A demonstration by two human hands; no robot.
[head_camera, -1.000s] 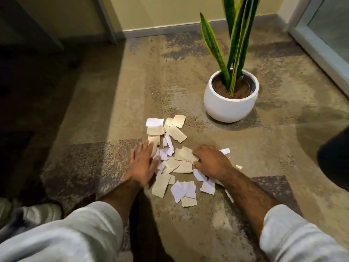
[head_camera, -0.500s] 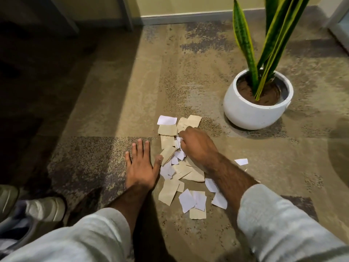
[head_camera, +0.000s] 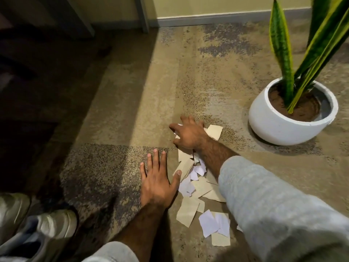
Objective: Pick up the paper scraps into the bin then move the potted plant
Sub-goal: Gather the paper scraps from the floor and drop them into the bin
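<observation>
- My left hand [head_camera: 157,183] lies flat on the speckled carpet [head_camera: 105,167], fingers spread, thumb touching the paper scraps [head_camera: 196,184].
- My right hand [head_camera: 188,135] spreads wide over the pile's far end, holding nothing.
- Scraps are thin torn rectangles, beige and white; no writing readable.
- The potted plant [head_camera: 290,114], in a smooth round white pot, stands apart on the right; open carpet lies beyond.

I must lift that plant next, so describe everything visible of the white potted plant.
The round white pot looks like smooth glazed ceramic, wider at the belly than at its thick rim. It stands upright on the mottled beige carpet, at the right of the view, beyond the paper scraps. Brown soil fills it short of the rim. Stiff green leaves with yellow edges rise from the soil and run out of frame. Neither hand touches it.
</observation>
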